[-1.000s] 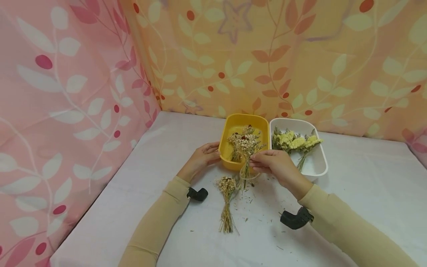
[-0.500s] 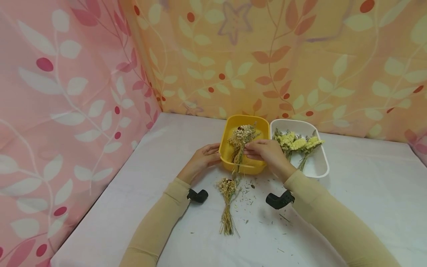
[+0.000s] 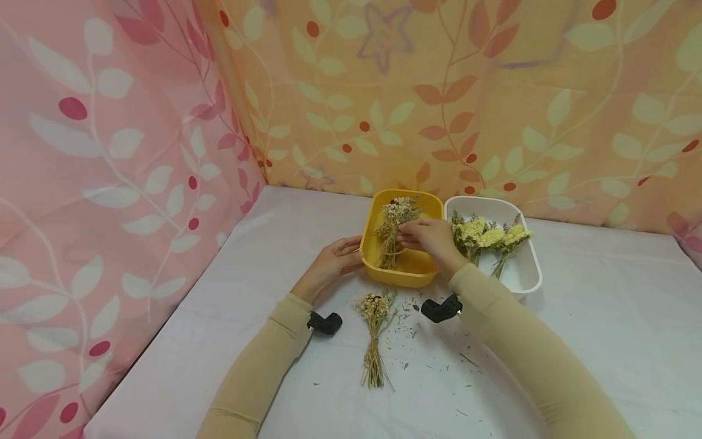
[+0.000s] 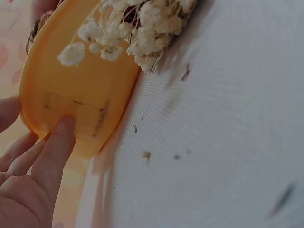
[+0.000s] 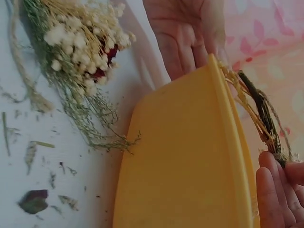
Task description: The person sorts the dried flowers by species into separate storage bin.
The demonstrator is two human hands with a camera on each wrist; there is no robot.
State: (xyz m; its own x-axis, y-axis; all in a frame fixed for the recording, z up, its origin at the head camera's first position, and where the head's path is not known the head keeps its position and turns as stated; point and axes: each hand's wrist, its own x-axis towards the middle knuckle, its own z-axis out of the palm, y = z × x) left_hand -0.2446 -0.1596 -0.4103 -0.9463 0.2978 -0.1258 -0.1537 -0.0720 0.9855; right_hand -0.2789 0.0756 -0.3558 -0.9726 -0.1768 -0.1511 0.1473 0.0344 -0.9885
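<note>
My right hand [image 3: 433, 241] pinches the tied stems of a dried flower bouquet [image 3: 400, 209] with small cream blooms, over the inside of the yellow plastic container [image 3: 403, 278]. In the right wrist view, its stems [image 5: 266, 114] and twine show between thumb and fingers, past the container's rim. Behind it, another dried bunch in the container is mostly hidden. My left hand [image 3: 331, 265] touches the container's left side with fairly straight fingers, seen on the yellow wall in the left wrist view. A similar cream-flowered bouquet [image 3: 373, 341] lies on the table in front.
A white container [image 3: 531, 281] stands right beside the yellow one, holding several bunches of yellow dried flowers [image 3: 482, 235]. Plant crumbs [image 3: 408, 314] are scattered over the white tablecloth [image 3: 296, 396]. Patterned fabric [image 3: 340, 91] hangs behind and on the left.
My right hand has carried the bouquet left and away from me, from over the container's front rim to over its inside. The left hand has stayed at the container's side.
</note>
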